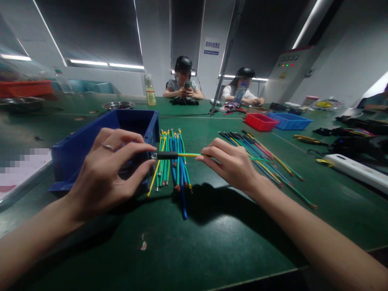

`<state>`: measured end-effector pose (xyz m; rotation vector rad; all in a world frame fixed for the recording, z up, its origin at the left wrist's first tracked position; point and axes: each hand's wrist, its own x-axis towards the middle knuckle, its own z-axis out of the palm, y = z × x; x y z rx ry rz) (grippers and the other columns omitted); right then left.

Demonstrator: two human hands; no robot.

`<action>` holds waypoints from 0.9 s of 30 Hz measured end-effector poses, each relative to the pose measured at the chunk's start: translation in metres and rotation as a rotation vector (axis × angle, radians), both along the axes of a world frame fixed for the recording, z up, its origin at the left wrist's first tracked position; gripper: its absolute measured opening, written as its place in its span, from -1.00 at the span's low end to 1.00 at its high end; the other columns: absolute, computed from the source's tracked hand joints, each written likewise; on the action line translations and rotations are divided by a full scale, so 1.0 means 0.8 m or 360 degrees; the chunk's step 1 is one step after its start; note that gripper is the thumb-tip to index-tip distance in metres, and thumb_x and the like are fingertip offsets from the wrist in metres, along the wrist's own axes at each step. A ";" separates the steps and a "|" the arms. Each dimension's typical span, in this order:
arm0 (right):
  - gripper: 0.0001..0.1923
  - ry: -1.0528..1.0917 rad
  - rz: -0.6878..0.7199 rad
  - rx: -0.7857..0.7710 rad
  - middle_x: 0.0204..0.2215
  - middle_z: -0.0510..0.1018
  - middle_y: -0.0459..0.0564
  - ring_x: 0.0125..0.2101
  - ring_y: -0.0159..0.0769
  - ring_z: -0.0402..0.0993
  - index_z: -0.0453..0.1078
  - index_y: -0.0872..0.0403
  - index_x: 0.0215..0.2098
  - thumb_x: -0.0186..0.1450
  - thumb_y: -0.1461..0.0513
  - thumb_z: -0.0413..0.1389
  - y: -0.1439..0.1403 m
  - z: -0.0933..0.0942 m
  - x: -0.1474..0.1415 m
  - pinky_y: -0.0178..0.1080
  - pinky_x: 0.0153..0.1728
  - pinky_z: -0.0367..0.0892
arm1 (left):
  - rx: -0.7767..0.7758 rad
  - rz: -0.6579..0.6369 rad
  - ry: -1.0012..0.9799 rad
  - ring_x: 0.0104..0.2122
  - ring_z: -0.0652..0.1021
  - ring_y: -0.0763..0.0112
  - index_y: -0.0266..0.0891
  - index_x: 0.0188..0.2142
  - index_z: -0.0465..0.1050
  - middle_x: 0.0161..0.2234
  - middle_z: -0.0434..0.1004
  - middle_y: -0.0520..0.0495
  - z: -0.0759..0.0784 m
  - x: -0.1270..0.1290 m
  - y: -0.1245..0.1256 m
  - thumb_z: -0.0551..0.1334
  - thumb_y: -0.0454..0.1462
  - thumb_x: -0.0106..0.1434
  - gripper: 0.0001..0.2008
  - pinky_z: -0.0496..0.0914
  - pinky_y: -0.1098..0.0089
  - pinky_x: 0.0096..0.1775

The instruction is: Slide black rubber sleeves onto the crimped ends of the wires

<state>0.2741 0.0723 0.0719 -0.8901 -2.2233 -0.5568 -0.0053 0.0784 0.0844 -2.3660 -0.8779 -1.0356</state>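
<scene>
A yellow-green wire (189, 155) stretches level between my two hands above the green table. Black sleeving (167, 155) covers its left part, and a metal ring terminal sticks out at that end. Thumb and index finger of my left hand (104, 169) pinch the terminal end. My right hand (232, 163) is closed on the wire further right, whose tail shows past the fingers. Beneath and behind lies a bunch of blue, green and yellow wires (182, 173) with ring terminals. More wires with black sleeving (266, 161) are fanned out to the right of my right hand.
A dark blue bin (81, 139) stands behind my left hand. Further back are a red tray (260, 122), a blue tray (289, 121) and a bottle (150, 91). A white power strip (360, 171) lies at right. Two people sit across the table (169, 250).
</scene>
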 end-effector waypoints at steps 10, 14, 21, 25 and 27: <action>-0.77 -0.0132 0.0082 -0.0061 -0.33 0.46 0.02 -0.40 -0.42 0.37 0.41 0.18 -0.13 0.39 0.21 -0.01 0.001 0.005 0.007 -0.36 -0.47 0.23 | 0.0133 0.0073 -0.0022 -0.18 0.42 0.25 -0.19 -0.13 0.41 -0.19 0.40 -0.08 -0.001 0.002 -0.001 0.26 -0.36 0.18 -0.75 0.36 0.18 -0.10; -0.76 -0.0197 0.0010 -0.0003 -0.41 0.44 -0.04 -0.50 -0.45 0.31 0.40 0.16 -0.19 0.41 0.19 -0.04 0.004 0.002 0.010 -0.35 -0.51 0.16 | 0.0126 0.0150 -0.0083 -0.13 0.43 0.20 -0.15 -0.07 0.39 -0.14 0.40 -0.09 -0.003 -0.001 -0.005 0.26 -0.35 0.18 -0.70 0.36 0.16 -0.07; -0.68 -0.0151 -0.0378 -0.0497 -0.43 0.52 -0.04 -0.49 -0.43 0.39 0.37 0.12 -0.25 0.44 0.12 -0.13 0.012 0.005 0.011 -0.34 -0.46 0.12 | 0.0024 0.0568 -0.0223 0.00 0.40 0.00 -0.24 -0.10 0.35 -0.10 0.37 -0.20 0.011 -0.018 0.010 0.08 -0.24 0.28 -0.78 0.35 0.05 -0.01; -0.68 -0.0317 -0.0800 -0.0732 -0.41 0.54 -0.02 -0.42 -0.35 0.46 0.36 0.09 -0.28 0.44 0.11 -0.14 0.019 0.005 0.011 -0.31 -0.45 0.08 | -0.0311 0.0735 0.0346 -0.15 0.48 0.06 -0.23 -0.19 0.36 -0.17 0.44 -0.17 0.005 -0.037 0.042 -0.01 -0.15 0.32 -0.74 0.41 0.08 -0.14; -0.68 -0.0342 -0.0896 -0.0765 -0.38 0.55 0.02 -0.40 -0.30 0.49 0.37 0.09 -0.30 0.44 0.13 -0.14 0.024 -0.001 0.014 -0.30 -0.47 0.06 | -0.0500 0.0578 0.0413 -0.24 0.52 0.11 -0.24 -0.22 0.41 -0.21 0.50 -0.16 -0.007 -0.049 0.059 0.01 -0.11 0.31 -0.70 0.42 0.11 -0.19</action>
